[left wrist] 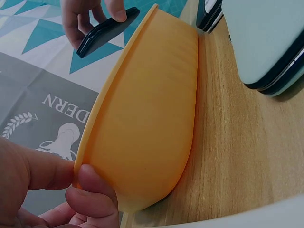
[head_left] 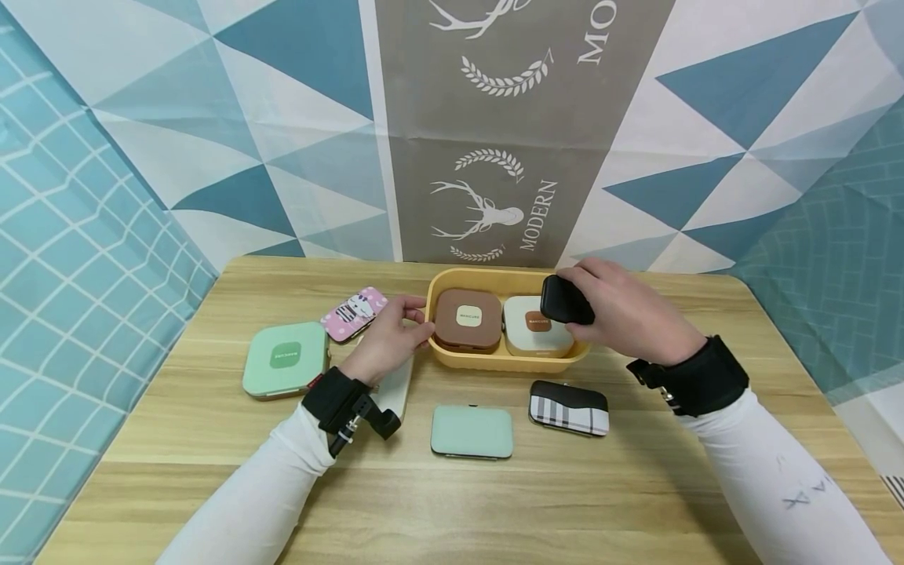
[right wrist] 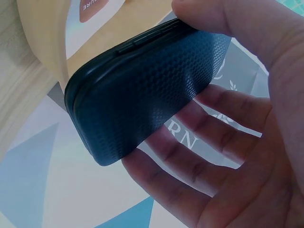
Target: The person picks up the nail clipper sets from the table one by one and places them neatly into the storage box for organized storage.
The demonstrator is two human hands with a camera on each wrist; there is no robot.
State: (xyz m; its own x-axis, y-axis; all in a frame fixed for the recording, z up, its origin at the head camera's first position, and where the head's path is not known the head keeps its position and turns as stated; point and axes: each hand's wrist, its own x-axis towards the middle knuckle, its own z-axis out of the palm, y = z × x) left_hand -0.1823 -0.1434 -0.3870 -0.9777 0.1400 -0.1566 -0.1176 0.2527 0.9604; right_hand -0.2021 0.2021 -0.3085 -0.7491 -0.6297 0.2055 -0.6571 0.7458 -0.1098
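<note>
Right hand [head_left: 628, 314]: fingers grasping a black, honeycomb-textured, rounded-rectangular case [head_left: 565, 300], raised above the right end of a yellow rounded-oblong basket [head_left: 494, 362]. Case tilted; long axis runs upper left to lower right in head view. Left hand [head_left: 388, 337]: fingers pinching basket's left rim. In basket, side by side: brown square case [head_left: 462, 335], cream-white square case [head_left: 526, 340].
</note>
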